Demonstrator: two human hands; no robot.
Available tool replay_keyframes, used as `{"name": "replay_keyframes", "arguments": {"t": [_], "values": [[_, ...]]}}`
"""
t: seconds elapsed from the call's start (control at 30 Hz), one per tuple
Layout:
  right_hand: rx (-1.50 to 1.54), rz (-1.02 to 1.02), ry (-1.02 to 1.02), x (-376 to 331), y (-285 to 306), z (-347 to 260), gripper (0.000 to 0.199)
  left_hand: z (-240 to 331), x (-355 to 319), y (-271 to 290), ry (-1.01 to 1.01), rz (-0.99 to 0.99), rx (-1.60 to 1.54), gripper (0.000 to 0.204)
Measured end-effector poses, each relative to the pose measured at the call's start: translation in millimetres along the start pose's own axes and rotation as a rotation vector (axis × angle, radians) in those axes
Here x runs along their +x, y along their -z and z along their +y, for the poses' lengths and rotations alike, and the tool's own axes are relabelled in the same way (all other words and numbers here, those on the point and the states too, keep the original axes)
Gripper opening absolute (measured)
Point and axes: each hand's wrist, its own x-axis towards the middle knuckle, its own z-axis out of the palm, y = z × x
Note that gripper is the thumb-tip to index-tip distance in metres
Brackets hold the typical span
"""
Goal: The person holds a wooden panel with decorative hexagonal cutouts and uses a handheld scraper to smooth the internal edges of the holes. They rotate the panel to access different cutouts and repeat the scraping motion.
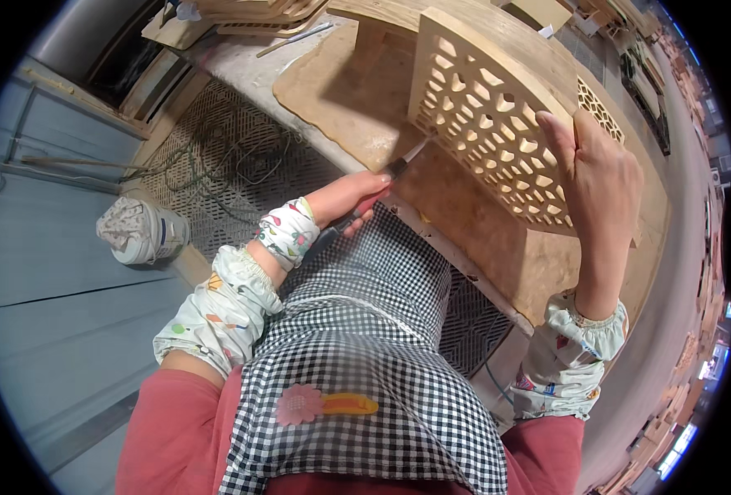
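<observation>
My left hand [353,198] is closed round the handle of a slim hand tool [397,167], red and black with a narrow, pale metal tip. The tip meets or nearly meets the lower left part of a wooden lattice panel [485,103]; actual contact is too small to tell. Irregular rounded cut-outs cover the panel, which stands tilted on edge. My right hand [601,169] grips the panel's upper right edge, thumb on the near face and the other fingers mostly hidden behind. Under the panel lies a brown, worn sheet [481,239] on the bench.
Further wooden parts [254,12] are stacked at the far left of the bench, near a thin rod [295,39]. A second lattice piece [601,111] shows behind the panel. A white bucket [163,235] with cloth stands left on the floor, near loose cables [254,169].
</observation>
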Motion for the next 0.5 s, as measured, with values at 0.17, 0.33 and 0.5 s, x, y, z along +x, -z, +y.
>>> {"name": "replay_keyframes", "arguments": {"t": [0.17, 0.33, 0.5], "values": [[0.026, -0.022, 0.030, -2.3, -3.8, 3.8, 0.060, -3.8, 7.6, -10.4, -0.071, 0.015, 0.050, 0.042], [0.014, -0.049, 0.002, -2.2, -8.2, 13.8, 0.059, -13.3, -20.4, -13.0, -0.142, 0.055, 0.087, 0.045], [-0.002, -0.060, 0.010, -4.5, -6.7, 9.6, 0.057, 4.9, -28.3, -17.0, -0.207, 0.080, 0.086, 0.049]]}}
